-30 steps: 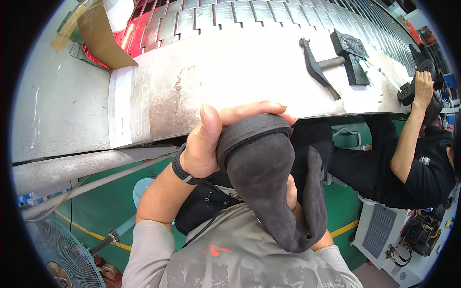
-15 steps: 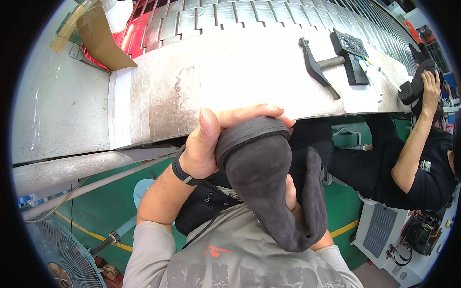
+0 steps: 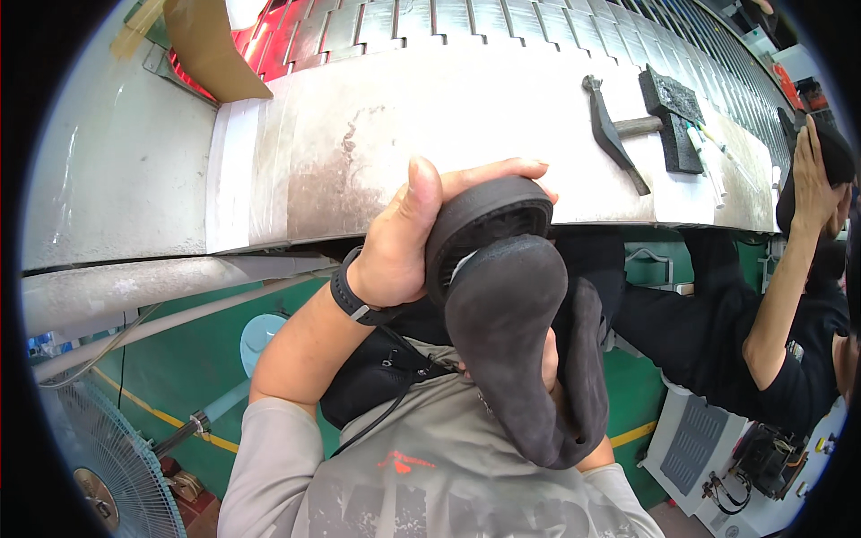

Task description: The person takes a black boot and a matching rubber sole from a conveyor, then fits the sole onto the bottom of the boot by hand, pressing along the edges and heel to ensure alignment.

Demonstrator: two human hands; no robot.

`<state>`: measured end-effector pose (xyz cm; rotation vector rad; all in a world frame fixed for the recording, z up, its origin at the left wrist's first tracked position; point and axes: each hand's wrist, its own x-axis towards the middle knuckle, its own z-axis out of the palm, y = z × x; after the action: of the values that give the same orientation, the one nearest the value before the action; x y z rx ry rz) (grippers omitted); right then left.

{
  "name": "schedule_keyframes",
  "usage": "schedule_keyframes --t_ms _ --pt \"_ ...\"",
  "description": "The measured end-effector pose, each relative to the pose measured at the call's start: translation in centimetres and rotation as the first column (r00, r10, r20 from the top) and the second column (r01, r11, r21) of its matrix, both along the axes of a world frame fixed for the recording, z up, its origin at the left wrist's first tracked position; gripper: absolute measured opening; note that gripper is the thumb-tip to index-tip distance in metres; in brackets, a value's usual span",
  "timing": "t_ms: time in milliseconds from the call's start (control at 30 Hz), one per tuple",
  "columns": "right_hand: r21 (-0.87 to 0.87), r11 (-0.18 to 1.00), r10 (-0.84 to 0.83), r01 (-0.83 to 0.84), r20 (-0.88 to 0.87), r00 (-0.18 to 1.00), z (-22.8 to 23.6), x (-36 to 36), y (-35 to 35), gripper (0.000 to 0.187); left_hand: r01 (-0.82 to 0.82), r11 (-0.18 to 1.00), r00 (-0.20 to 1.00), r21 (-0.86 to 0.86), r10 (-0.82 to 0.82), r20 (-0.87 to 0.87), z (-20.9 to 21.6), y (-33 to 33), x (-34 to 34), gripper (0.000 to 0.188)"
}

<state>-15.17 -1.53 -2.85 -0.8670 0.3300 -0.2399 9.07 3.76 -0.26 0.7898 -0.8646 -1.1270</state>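
A thick black rubber shoe sole (image 3: 489, 195) is in my left hand (image 3: 401, 235), the fingers wrapped round its outer rim and the thumb pointing up. Below it hangs a dark suede shoe upper (image 3: 507, 309), its rounded end toward the sole. A gap between the two shows the sole's ribbed inside, though the upper still overlaps the sole's lower edge. From behind the upper, part of my right hand (image 3: 550, 360) shows, gripping it; most of its fingers are hidden. The upper's other part folds up at the right.
On the white bench (image 3: 314, 179) lie a hammer (image 3: 614, 134), black foam-like blocks (image 3: 679, 125) and pens (image 3: 708, 166). Slatted metal conveyor plates (image 3: 448, 22) run behind. A co-worker's hand (image 3: 814, 184) holds a dark shoe at the right. A fan (image 3: 108, 457) stands lower left.
My left hand has lifted the sole up and slightly right, away from the upper's rounded end, so a gap now shows. The co-worker's hand has also shifted with the shoe.
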Motion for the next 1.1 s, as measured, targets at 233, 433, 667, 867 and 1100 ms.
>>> schedule_keyframes --t_ms 233,433,667,867,1100 --pt "-0.001 1.0 -0.014 0.014 -0.004 1.0 -0.08 -0.18 -0.09 0.047 0.005 0.999 0.995 -0.038 -0.002 0.095 -0.56 0.18 -0.21 0.112" --pt "-0.007 1.0 -0.017 0.017 -0.004 1.0 -0.05 -0.12 -0.06 0.047 0.041 0.998 0.998 -0.055 -0.038 0.047 -0.73 0.27 -0.07 0.112" --pt "-0.01 0.999 -0.034 0.034 -0.005 0.999 0.01 -0.28 -0.16 0.048 0.057 0.996 0.997 -0.069 -0.054 0.051 -0.73 0.22 0.12 0.112" --pt "-0.009 0.998 -0.058 0.058 -0.003 0.998 0.15 -0.6 -0.22 0.048 0.062 0.995 0.994 -0.073 -0.055 0.096 -0.71 0.04 0.34 0.112" --pt "-0.013 0.997 -0.07 0.07 -0.005 0.998 0.25 -0.79 -0.33 0.048 0.063 0.996 0.997 -0.07 -0.06 0.047 -1.07 -0.01 0.06 0.112"
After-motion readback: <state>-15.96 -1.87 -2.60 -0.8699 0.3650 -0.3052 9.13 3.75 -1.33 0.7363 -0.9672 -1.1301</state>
